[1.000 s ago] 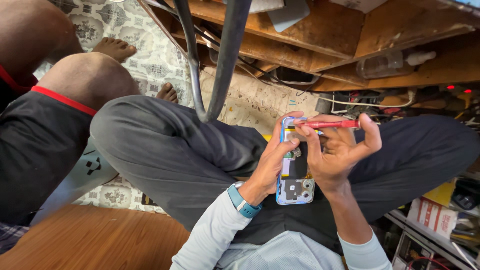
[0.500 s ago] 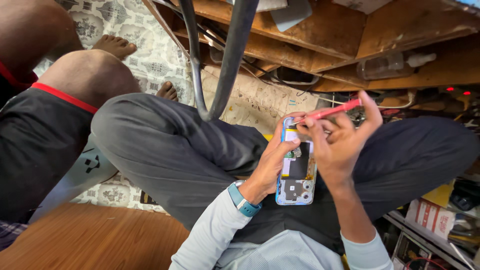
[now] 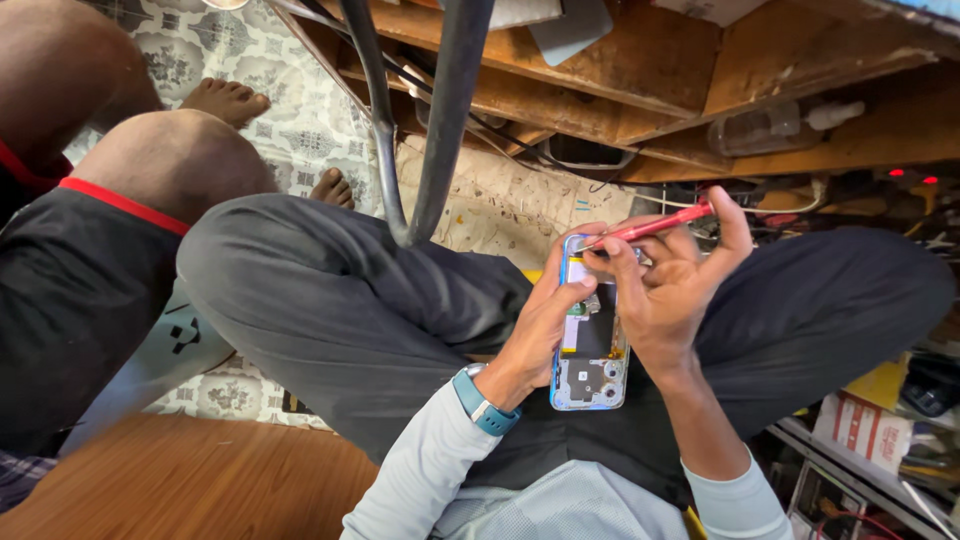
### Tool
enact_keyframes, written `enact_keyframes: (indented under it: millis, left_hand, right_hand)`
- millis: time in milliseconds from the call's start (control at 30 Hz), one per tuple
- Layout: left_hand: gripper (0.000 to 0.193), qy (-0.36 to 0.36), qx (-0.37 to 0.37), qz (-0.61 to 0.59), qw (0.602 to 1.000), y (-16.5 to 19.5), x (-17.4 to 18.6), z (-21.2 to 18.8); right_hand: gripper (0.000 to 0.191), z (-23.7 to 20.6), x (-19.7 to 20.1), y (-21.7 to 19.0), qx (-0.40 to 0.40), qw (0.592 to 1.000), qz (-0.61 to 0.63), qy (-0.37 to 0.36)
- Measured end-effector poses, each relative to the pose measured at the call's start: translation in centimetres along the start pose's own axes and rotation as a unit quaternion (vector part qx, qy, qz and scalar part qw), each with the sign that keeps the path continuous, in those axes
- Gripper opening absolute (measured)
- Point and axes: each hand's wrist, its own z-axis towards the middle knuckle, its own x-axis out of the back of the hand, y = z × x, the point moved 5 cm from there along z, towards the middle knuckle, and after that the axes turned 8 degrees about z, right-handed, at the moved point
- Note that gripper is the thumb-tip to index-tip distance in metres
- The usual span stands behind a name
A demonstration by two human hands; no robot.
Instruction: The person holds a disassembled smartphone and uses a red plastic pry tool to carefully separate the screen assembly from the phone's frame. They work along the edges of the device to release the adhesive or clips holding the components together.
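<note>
The left hand (image 3: 545, 325) grips the opened phone (image 3: 590, 340) by its edge, while the right hand (image 3: 670, 285) beside it pinches a red screwdriver (image 3: 655, 224) over the phone's top end.

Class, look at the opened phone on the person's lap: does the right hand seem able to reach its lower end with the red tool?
Probably yes. The right hand holds the red tool over the opened phone; the left hand supports its left edge, leaving the lower end uncovered.

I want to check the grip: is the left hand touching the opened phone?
Touching. The head view shows the left hand wrapped around the opened phone's left edge, thumb pressed on its inside.
</note>
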Motion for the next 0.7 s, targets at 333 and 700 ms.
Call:
enact_keyframes:
  millis: [333, 700]
  left_hand:
    - [0.055, 0.020, 0.000, 0.018, 1.000, -0.5, 0.8, 0.3]
    - [0.057, 0.003, -0.001, -0.001, 1.000, -1.3, 1.1, 0.4]
  right_hand:
    - [0.080, 0.4, -1.3, -1.4, 0.122, 0.984, -0.118, -0.052]
    - [0.037, 1.2, -3.5, -5.2, 0.239, 0.960, -0.121, -0.081]
